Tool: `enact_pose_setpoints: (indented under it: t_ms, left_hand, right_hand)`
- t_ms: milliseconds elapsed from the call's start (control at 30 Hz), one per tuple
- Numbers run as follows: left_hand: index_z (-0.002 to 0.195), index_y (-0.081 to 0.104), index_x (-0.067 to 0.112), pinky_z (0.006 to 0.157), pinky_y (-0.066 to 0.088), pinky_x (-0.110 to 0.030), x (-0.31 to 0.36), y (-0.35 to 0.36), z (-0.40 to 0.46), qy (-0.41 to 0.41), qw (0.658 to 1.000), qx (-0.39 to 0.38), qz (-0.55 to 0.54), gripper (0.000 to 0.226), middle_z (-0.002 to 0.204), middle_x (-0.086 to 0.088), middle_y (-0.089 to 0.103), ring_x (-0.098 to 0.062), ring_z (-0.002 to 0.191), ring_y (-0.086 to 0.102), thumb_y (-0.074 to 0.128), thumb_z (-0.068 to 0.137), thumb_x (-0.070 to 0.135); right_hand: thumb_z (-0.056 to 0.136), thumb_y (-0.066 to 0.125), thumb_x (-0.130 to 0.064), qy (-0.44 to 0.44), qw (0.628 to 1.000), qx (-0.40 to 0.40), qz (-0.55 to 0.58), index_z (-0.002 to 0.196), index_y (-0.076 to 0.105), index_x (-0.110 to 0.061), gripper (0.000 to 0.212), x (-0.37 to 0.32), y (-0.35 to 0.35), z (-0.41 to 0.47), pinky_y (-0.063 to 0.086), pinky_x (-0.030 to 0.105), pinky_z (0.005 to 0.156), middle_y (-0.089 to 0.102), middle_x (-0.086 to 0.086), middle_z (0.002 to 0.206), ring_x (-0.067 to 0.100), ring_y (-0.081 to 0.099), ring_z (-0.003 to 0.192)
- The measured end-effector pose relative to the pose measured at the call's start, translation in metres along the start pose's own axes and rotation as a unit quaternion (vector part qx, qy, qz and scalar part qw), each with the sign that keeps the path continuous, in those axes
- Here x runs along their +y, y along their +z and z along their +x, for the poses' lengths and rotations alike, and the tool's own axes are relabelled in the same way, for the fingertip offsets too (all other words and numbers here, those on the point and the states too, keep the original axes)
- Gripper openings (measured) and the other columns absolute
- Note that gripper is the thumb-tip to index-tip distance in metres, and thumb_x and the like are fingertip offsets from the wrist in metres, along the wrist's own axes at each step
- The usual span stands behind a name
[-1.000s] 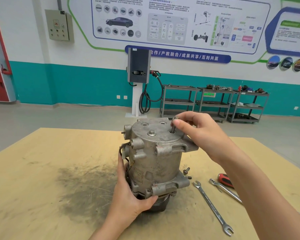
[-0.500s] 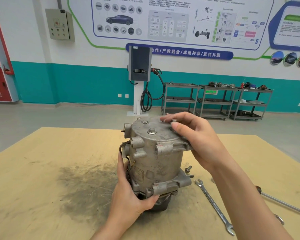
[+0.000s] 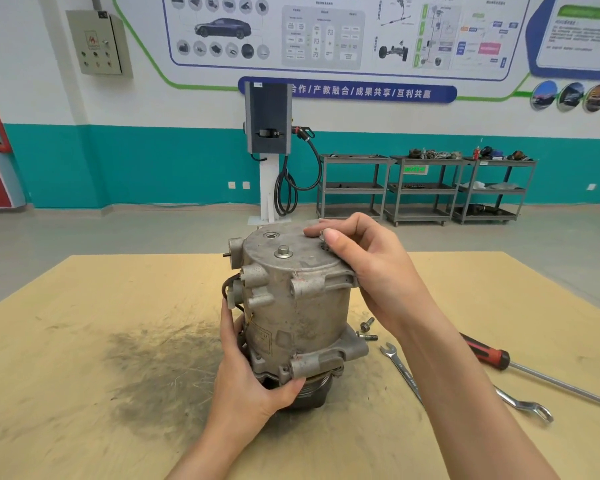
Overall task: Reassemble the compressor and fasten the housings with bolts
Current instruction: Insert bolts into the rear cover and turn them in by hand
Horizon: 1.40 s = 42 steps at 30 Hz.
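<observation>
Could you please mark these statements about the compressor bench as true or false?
1. The compressor stands upright on the table. True.
2. The left hand lies flat on the table, away from the compressor. False: it grips the compressor's lower end.
3. The right hand pinches a bolt at the top housing. True.
4. No bolt is seated in the top face yet. False: a seated bolt sits near the middle of the top face.
5. Two loose bolts lie on the table to the right of the compressor. True.
6. The screwdriver has a blue handle. False: its handle is red and black.
</observation>
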<state>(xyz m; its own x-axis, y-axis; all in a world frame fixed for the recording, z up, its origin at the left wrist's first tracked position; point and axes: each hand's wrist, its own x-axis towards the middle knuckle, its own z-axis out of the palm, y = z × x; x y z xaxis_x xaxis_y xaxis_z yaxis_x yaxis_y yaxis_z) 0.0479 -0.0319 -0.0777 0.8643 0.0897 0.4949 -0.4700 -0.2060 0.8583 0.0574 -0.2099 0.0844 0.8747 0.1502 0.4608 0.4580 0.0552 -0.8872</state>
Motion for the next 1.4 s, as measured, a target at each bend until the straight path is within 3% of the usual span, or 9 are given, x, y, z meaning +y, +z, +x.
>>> enact_pose_setpoints:
  t_ms: [233, 333, 433, 533, 667, 833, 1000, 1100, 1400]
  left_hand:
    - [0.148, -0.005, 0.059, 0.099, 0.041, -0.024, -0.0006, 0.0003, 0.0006, 0.008, 1.0, -0.005, 0.003, 0.136, 0.143, 0.029, 0.043, 0.005, 0.127, 0.05, 0.088, 0.049, 0.052]
    - [0.147, -0.006, 0.059, 0.098, 0.043, -0.017, -0.0014, 0.0011, 0.0008, 0.001, 1.0, -0.006, 0.002, 0.135, 0.141, 0.028, 0.044, 0.003, 0.127, 0.051, 0.087, 0.049, 0.052]
    - [0.147, -0.006, 0.06, 0.096, 0.041, -0.006, -0.0017, 0.0024, 0.0008, -0.003, 1.0, -0.006, -0.003, 0.134, 0.14, 0.031, 0.044, 0.005, 0.127, 0.05, 0.087, 0.051, 0.049]
    - [0.145, -0.006, 0.064, 0.094, 0.039, -0.003, -0.0016, 0.0022, -0.0002, 0.0, 1.0, -0.004, -0.006, 0.133, 0.139, 0.033, 0.043, 0.007, 0.127, 0.049, 0.087, 0.051, 0.046]
    - [0.142, -0.005, 0.067, 0.095, 0.037, -0.002, -0.0002, 0.0018, -0.0011, 0.0, 1.0, 0.001, 0.0, 0.132, 0.144, 0.026, 0.042, 0.01, 0.128, 0.046, 0.087, 0.05, 0.046]
    - [0.145, -0.005, 0.064, 0.103, 0.04, -0.024, 0.0007, 0.0012, -0.0015, 0.002, 1.0, -0.005, -0.006, 0.134, 0.145, 0.023, 0.042, 0.004, 0.13, 0.047, 0.089, 0.05, 0.05]
    - [0.147, -0.005, 0.06, 0.109, 0.041, -0.041, -0.0019, 0.0015, -0.001, 0.001, 1.0, -0.001, -0.001, 0.136, 0.145, 0.022, 0.043, -0.002, 0.132, 0.048, 0.089, 0.05, 0.048]
    - [0.148, -0.005, 0.058, 0.109, 0.042, -0.047, -0.0018, 0.0008, -0.0002, 0.0, 1.0, 0.0, 0.0, 0.136, 0.145, 0.019, 0.045, -0.005, 0.131, 0.051, 0.09, 0.051, 0.049]
    - [0.147, -0.002, 0.061, 0.11, 0.039, -0.039, -0.0025, 0.0022, -0.0003, 0.005, 1.0, -0.004, -0.019, 0.137, 0.145, 0.026, 0.042, -0.001, 0.133, 0.047, 0.092, 0.049, 0.049]
  right_hand:
    - [0.084, 0.055, -0.046, -0.005, 1.0, 0.006, -0.012, 0.113, 0.064, -0.017, 0.042, 0.0005, 0.0, -0.0023, 0.045, 0.038, 0.105, 0.07, -0.007, 0.119, 0.006, 0.061, 0.115]
    - [0.085, 0.051, -0.05, 0.019, 0.999, -0.017, -0.022, 0.11, 0.072, -0.016, 0.047, -0.002, -0.0011, -0.0022, 0.04, 0.04, 0.111, 0.062, -0.011, 0.133, 0.004, 0.054, 0.125]
    - [0.08, 0.057, -0.051, 0.029, 0.999, 0.013, -0.007, 0.109, 0.07, -0.009, 0.052, -0.0012, 0.0018, -0.002, 0.046, 0.047, 0.104, 0.072, 0.0, 0.114, 0.016, 0.064, 0.112]
    - [0.076, 0.06, -0.053, 0.018, 0.998, 0.053, -0.006, 0.092, 0.065, -0.011, 0.045, 0.0006, 0.0043, -0.0023, 0.046, 0.053, 0.101, 0.069, 0.015, 0.113, 0.028, 0.063, 0.109]
    - [0.09, 0.054, -0.037, 0.016, 1.0, 0.016, 0.001, 0.109, 0.069, -0.013, 0.034, 0.0009, 0.0005, -0.0026, 0.048, 0.037, 0.103, 0.07, -0.005, 0.117, 0.009, 0.062, 0.113]
    - [0.094, 0.056, -0.003, 0.053, 0.998, 0.007, 0.038, 0.097, 0.069, 0.001, 0.014, -0.0002, -0.0017, 0.0015, 0.049, 0.032, 0.098, 0.067, 0.005, 0.121, 0.017, 0.061, 0.116]
    - [0.084, 0.071, -0.006, 0.063, 0.997, 0.039, 0.038, 0.088, 0.064, -0.006, 0.008, -0.0023, 0.0026, 0.005, 0.055, 0.024, 0.081, 0.073, 0.002, 0.106, 0.012, 0.068, 0.097]
    - [0.089, 0.066, -0.009, 0.057, 0.997, 0.021, 0.046, 0.1, 0.072, -0.013, 0.013, -0.0024, 0.0036, 0.0034, 0.054, 0.024, 0.087, 0.073, 0.002, 0.108, 0.012, 0.067, 0.103]
    - [0.089, 0.067, -0.012, 0.067, 0.997, 0.032, 0.017, 0.09, 0.068, -0.007, 0.006, -0.0039, 0.0046, 0.0055, 0.051, 0.036, 0.096, 0.072, 0.006, 0.107, 0.019, 0.065, 0.104]
